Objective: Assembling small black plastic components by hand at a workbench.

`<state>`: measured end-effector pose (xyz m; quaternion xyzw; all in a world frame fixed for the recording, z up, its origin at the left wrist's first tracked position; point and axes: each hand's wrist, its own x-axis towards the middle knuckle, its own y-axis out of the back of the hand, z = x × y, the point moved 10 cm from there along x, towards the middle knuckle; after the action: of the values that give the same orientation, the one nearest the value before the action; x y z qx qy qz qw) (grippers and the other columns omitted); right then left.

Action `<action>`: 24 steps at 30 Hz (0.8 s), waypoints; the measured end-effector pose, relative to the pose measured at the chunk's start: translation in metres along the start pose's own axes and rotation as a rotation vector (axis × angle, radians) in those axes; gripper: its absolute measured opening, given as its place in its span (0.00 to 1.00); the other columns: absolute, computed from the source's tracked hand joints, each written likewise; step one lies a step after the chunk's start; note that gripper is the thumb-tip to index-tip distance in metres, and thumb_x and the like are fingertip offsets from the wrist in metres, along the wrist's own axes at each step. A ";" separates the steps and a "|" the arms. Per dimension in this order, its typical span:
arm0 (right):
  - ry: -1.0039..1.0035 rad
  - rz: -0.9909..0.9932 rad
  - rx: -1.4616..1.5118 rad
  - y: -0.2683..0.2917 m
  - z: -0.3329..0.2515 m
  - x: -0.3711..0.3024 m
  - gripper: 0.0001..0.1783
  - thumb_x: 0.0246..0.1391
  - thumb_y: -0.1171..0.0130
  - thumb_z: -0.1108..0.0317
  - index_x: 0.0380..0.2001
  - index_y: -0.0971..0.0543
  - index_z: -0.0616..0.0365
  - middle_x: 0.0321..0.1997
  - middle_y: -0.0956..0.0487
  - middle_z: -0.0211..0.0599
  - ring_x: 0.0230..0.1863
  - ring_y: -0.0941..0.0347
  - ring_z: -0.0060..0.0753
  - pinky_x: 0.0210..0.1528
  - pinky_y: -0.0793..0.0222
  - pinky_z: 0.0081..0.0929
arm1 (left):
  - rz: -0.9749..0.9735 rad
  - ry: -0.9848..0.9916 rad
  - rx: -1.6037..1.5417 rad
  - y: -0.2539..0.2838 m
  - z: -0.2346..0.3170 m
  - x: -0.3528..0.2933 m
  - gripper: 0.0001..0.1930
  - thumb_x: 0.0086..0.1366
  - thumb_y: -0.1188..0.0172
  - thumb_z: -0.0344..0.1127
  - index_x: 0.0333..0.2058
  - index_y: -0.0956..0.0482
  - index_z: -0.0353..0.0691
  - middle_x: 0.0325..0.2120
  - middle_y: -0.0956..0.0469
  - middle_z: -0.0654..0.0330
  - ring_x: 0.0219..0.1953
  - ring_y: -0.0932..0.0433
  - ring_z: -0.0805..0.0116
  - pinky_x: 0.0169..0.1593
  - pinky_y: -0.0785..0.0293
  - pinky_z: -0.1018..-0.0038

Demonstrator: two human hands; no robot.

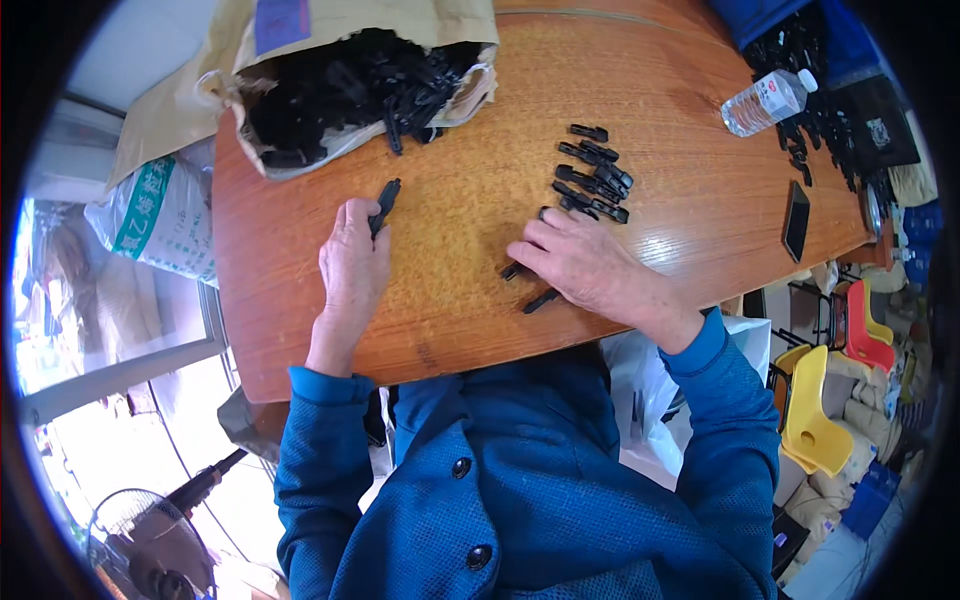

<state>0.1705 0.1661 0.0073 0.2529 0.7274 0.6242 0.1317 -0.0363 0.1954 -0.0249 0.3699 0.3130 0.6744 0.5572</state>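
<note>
Fan: I make out a wire-caged fan [150, 540], well apart from the open paper sack [400, 18], on its near left side
White bag: I see a white bag [175, 235] with a green band, just left of the sack and a little nearer the person
Left hand: I have the left hand [350, 260] on the near side of the sack, thumb and fingers closed on a black piece [386, 205], well apart from the other hand
Held piece: narrow and elongated, its far end tilted slightly right, near the sack's mouth
Sack: it lies on the wooden table [450, 260], mouth toward the person, with many dark pieces [370, 85] inside and a few at the rim
Loose row: I count several black parts [600, 180] to the right of the sack and nearer, lying roughly side by side
Right hand: I find the right hand [590, 262] right of the sack and nearer, fingers bent over the near end of the row; I cannot tell whether they grip one
Bottle: I see a clear bottle [765, 105] with a white cap, well right of the sack, lying tilted
Chair: a yellow chair [818, 415] stands far to the sack's near right
</note>
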 end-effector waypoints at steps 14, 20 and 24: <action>-0.353 0.307 0.302 0.027 0.018 -0.015 0.12 0.49 0.43 0.78 0.39 0.26 0.61 0.36 0.27 0.42 0.35 0.26 0.41 0.36 0.29 0.30 | -0.004 0.304 -0.782 0.015 -0.018 -0.058 0.06 0.60 0.46 0.22 0.36 0.29 0.35 0.30 0.25 0.60 0.32 0.18 0.68 0.21 0.34 0.82; -0.300 0.635 0.792 0.037 -0.043 0.010 0.08 0.45 0.38 0.81 0.31 0.24 0.62 0.34 0.22 0.39 0.34 0.25 0.31 0.36 0.30 0.22 | -0.035 0.302 -0.873 0.015 0.004 -0.069 0.06 0.60 0.45 0.22 0.36 0.29 0.32 0.29 0.24 0.57 0.32 0.18 0.68 0.25 0.30 0.82; -0.207 0.779 0.629 0.037 -0.060 0.014 0.09 0.43 0.37 0.83 0.29 0.24 0.62 0.33 0.21 0.41 0.35 0.23 0.36 0.37 0.29 0.24 | -0.024 0.263 -0.935 0.023 0.027 -0.069 0.05 0.62 0.44 0.26 0.36 0.29 0.34 0.28 0.24 0.58 0.31 0.19 0.71 0.20 0.33 0.83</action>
<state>0.1362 0.1267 0.0558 0.5934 0.7147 0.3496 -0.1218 -0.0184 0.1231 -0.0015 -0.0120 0.0487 0.7772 0.6272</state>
